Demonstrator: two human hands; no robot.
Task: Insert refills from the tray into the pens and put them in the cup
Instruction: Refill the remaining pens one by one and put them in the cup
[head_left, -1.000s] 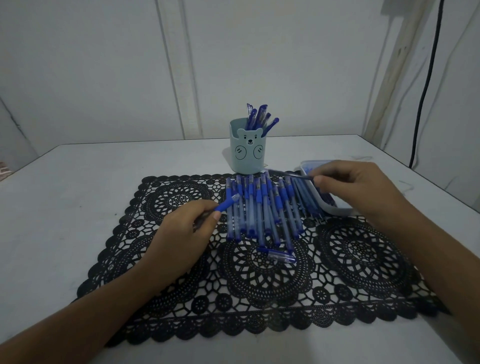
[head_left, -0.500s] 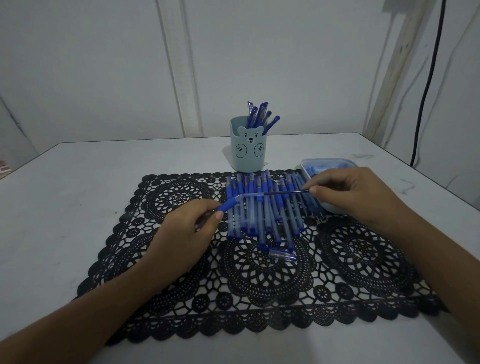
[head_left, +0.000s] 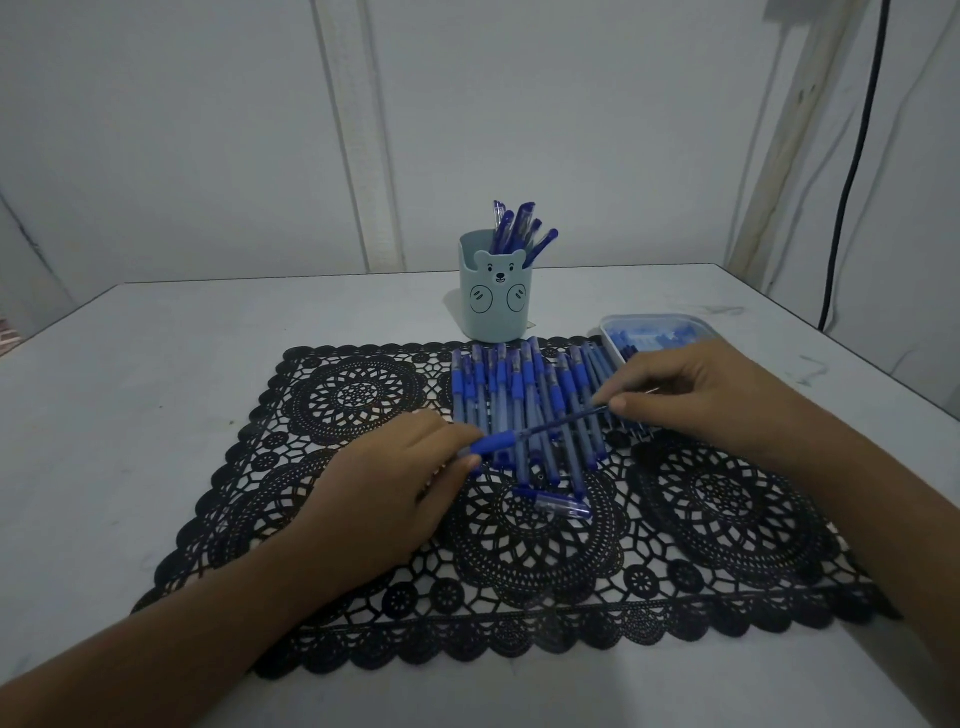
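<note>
White table (head_left: 156, 415), black lace mat (head_left: 727, 519) across it, and a row of pens (head_left: 519, 395) lies side by side on the mat's far half. The bear cup (head_left: 496, 301) stands behind them, with the tray (head_left: 654, 318) at far right. The left hand (head_left: 379, 493) pinches a pen barrel (head_left: 493, 442), mouth aimed right. The right hand (head_left: 691, 395) pinches the thin refill (head_left: 561, 423), its long axis lined up with the barrel and its end at the mouth. A straight push leftward should seat it.
</note>
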